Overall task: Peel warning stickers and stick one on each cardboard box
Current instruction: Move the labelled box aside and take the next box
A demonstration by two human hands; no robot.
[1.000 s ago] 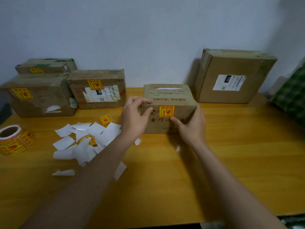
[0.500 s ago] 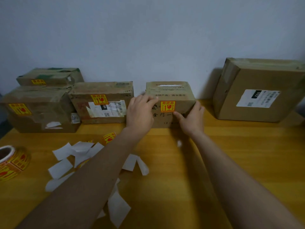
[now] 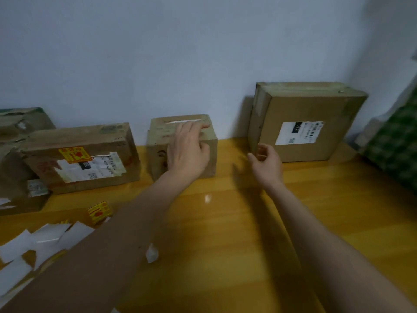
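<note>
Your left hand (image 3: 188, 150) covers most of the middle box's (image 3: 158, 159) front, so you cannot see a sticker there; the stacked boxes (image 3: 13, 141) at far left run off the edge; print on the big box's white label (image 3: 299, 132) is too blurred to read.

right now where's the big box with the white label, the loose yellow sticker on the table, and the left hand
big box (image 3: 320, 109), head view, bare cardboard above its white label
loose yellow sticker (image 3: 99, 211), head view, middle of its printed face
left hand (image 3: 189, 152), head view, back of the hand, lying on the small box
</note>
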